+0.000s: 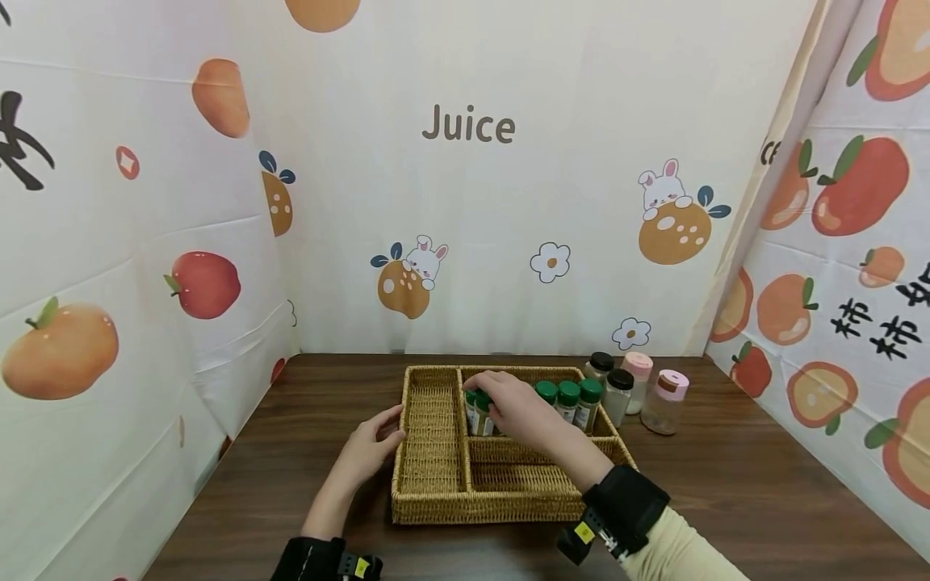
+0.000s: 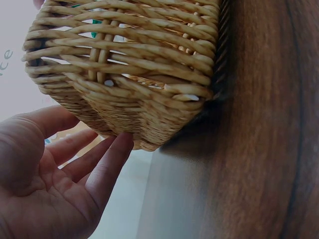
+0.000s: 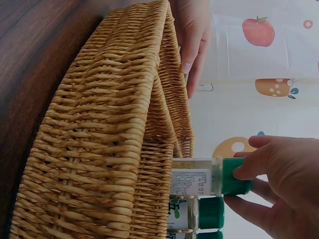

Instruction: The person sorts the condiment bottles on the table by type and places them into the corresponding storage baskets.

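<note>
Dark wood table (image 1: 726, 492). Right of the basket, four jars stand close together: two with black lids (image 1: 600, 365) (image 1: 619, 394), two with pink lids (image 1: 638, 379) (image 1: 667, 401). Backdrop of white cloth (image 1: 508, 202) printed with oranges, rabbits, flowers and the word "Juice" (image 1: 468, 125). Side cloths carry fruit prints.

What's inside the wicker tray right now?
The wicker tray holds green-capped spice jars upright in its back compartment. The right hand grips one at the left end, covering whatever stands between. The long left and front compartments look bare. The left hand touches the tray's outer wall.
</note>
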A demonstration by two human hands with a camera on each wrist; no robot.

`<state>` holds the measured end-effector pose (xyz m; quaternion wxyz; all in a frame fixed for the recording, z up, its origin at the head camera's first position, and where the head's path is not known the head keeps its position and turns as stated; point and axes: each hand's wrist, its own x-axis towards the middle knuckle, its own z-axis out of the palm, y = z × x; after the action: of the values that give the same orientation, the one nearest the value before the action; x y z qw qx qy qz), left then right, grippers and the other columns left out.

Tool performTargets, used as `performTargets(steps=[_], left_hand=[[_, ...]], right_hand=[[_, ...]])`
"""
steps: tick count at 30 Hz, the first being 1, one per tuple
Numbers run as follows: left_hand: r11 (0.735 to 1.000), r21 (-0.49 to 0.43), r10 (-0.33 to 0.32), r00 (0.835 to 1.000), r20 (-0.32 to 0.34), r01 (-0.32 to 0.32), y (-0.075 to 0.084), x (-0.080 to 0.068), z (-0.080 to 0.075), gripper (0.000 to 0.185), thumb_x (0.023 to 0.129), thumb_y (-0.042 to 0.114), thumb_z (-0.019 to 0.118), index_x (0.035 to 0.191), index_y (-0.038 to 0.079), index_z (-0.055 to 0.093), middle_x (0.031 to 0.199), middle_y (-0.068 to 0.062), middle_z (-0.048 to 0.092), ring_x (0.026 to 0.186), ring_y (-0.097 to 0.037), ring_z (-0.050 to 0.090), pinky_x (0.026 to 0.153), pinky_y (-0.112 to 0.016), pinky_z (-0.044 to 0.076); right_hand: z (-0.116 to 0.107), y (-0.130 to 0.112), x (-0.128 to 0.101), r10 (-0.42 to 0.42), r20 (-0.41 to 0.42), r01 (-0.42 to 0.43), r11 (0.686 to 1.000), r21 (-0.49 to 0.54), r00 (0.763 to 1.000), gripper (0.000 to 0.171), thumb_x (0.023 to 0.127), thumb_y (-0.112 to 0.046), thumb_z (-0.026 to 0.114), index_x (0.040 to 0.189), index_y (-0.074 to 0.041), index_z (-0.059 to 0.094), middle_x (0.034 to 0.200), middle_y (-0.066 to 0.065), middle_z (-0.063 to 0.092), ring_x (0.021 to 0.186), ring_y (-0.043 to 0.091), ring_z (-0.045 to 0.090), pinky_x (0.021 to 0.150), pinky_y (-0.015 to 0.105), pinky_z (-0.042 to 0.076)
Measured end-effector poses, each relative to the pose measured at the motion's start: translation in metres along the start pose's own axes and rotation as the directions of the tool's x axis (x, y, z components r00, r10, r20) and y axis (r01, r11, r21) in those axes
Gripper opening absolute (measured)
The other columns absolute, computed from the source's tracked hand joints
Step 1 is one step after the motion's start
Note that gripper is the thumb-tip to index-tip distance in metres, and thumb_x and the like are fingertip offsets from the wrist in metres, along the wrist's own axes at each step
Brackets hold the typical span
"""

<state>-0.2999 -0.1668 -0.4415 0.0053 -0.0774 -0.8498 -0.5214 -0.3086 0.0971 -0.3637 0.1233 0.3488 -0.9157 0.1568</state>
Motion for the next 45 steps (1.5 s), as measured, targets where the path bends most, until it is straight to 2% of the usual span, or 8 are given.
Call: performTargets(steps=[2,6,9,13,16,23,36,45], left_hand=[[1.000,0.005,-0.001,1.000,-0.004,0.001,-0.001,0.000,0.000,0.050,0.102,0.009,0.055,0.150,0.006,0.044,0.147,-0.026,0.050,0.131,-0.044,0.053,0.093,-0.049,0.055],[1.000,0.000,0.000,1.000,0.002,0.000,-0.002,0.000,0.000,0.050,0.102,0.009,0.055,0.150,0.005,0.044,0.148,-0.026,0.049,0.130,-0.043,0.054,0.092,-0.048,0.056],[1.000,-0.001,0.002,1.000,0.000,-0.002,-0.001,0.000,0.001,0.049,0.102,0.009,0.055,0.150,0.005,0.045,0.148,-0.026,0.049,0.130,-0.043,0.054,0.092,-0.048,0.056],[1.000,0.001,0.004,1.000,-0.006,-0.004,-0.001,0.000,0.000,0.049,0.102,0.009,0.055,0.150,0.005,0.045,0.147,-0.026,0.050,0.131,-0.043,0.054,0.094,-0.049,0.055],[1.000,0.005,0.008,1.000,-0.002,-0.008,-0.001,0.001,0.000,0.049,0.102,0.009,0.054,0.150,0.005,0.045,0.147,-0.026,0.050,0.131,-0.043,0.054,0.094,-0.049,0.055],[1.000,0.005,0.004,1.000,0.003,-0.004,0.001,0.000,0.000,0.049,0.102,0.009,0.054,0.150,0.005,0.044,0.148,-0.026,0.048,0.132,-0.044,0.052,0.095,-0.051,0.054],[0.998,0.012,0.054,0.999,-0.002,-0.054,0.002,0.001,-0.002,0.049,0.101,0.012,0.055,0.149,0.002,0.045,0.145,-0.029,0.050,0.128,-0.045,0.055,0.091,-0.047,0.057],[1.000,-0.002,0.007,1.000,0.007,-0.006,0.001,0.000,0.000,0.049,0.102,0.009,0.054,0.150,0.006,0.044,0.149,-0.026,0.048,0.132,-0.043,0.053,0.095,-0.050,0.055]], right_hand=[[0.002,0.001,0.000,0.004,0.025,-0.004,1.000,0.006,1.000,0.047,0.092,0.011,0.056,0.133,-0.011,0.058,0.128,0.006,0.065,0.114,0.021,0.063,0.079,0.032,0.052],[0.005,0.002,-0.003,0.033,0.082,-0.033,0.999,-0.006,0.996,0.050,0.093,0.006,0.060,0.138,-0.014,0.056,0.130,0.004,0.065,0.089,0.016,0.063,0.066,0.026,0.045],[0.005,0.004,-0.007,0.040,0.073,-0.039,0.999,-0.021,0.996,0.048,0.092,0.002,0.065,0.136,-0.016,0.058,0.133,0.003,0.063,0.091,0.016,0.064,0.066,0.026,0.044],[0.002,0.006,-0.011,0.008,-0.018,-0.009,0.999,-0.049,1.000,0.037,0.090,0.002,0.067,0.124,-0.014,0.064,0.127,0.005,0.065,0.108,0.020,0.065,0.074,0.029,0.050],[0.001,0.006,-0.013,0.023,-0.063,-0.029,0.995,-0.092,0.998,0.027,0.090,-0.001,0.069,0.115,-0.011,0.068,0.119,0.005,0.066,0.100,0.020,0.066,0.072,0.029,0.051],[0.005,0.003,-0.015,0.184,-0.064,-0.192,0.970,-0.150,0.981,0.021,0.088,-0.017,0.076,0.108,-0.011,0.072,0.106,0.004,0.066,0.072,0.011,0.062,0.059,0.022,0.049],[0.006,-0.002,-0.008,0.206,-0.060,-0.213,0.963,-0.162,0.977,0.013,0.088,-0.012,0.076,0.095,-0.012,0.066,0.095,0.002,0.058,0.070,0.012,0.058,0.061,0.025,0.047],[0.003,0.011,-0.018,0.213,-0.111,-0.227,0.964,-0.140,0.971,0.010,0.088,-0.021,0.077,0.096,-0.017,0.071,0.096,-0.002,0.061,0.072,0.007,0.058,0.062,0.022,0.047]])
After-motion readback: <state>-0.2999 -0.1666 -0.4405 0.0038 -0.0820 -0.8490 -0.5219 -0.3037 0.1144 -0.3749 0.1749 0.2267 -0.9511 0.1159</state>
